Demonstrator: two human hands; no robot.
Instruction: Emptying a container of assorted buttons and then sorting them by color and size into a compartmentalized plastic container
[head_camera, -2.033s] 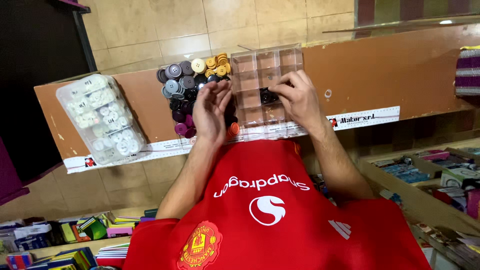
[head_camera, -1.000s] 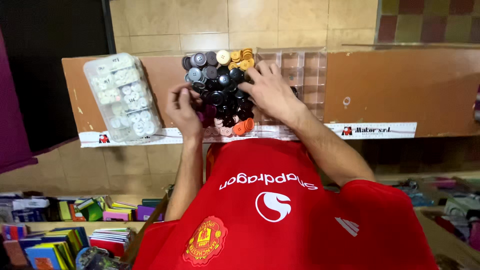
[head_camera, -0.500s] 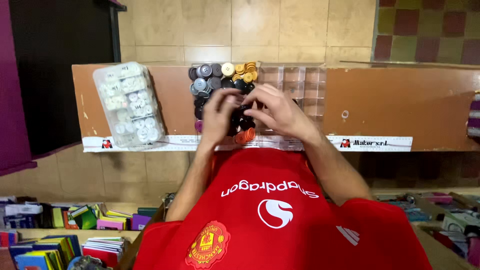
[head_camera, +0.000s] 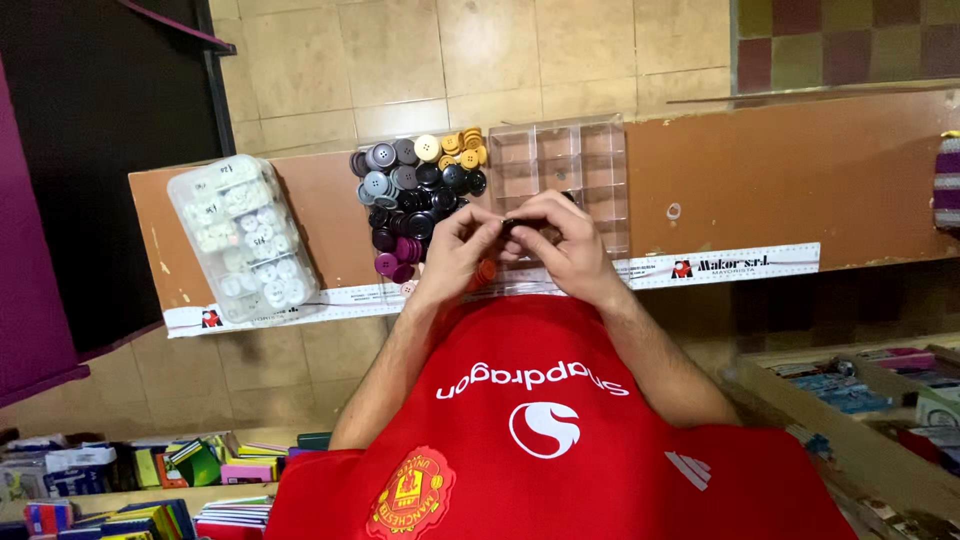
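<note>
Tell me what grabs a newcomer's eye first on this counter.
The heap of buttons, grey, black, yellow and purple, on the brown counter. Just below it the left hand and right hand meet, pinching a small dark button before the clear compartment box. A lidded box of white buttons lies at left.

The left hand (head_camera: 455, 252) and the right hand (head_camera: 565, 245) meet above a brown wooden counter (head_camera: 780, 180) and pinch together a small dark round button (head_camera: 512, 224) between their fingertips. Just behind the hands lies a pile of loose round buttons in grey, black, yellow and purple (head_camera: 415, 195). Beside this pile, on its right, stands a clear plastic box with square compartments (head_camera: 565, 160). Well apart to the left lies a closed transparent box filled with white buttons (head_camera: 243, 240). The person wears a red shirt (head_camera: 540, 430).
</note>
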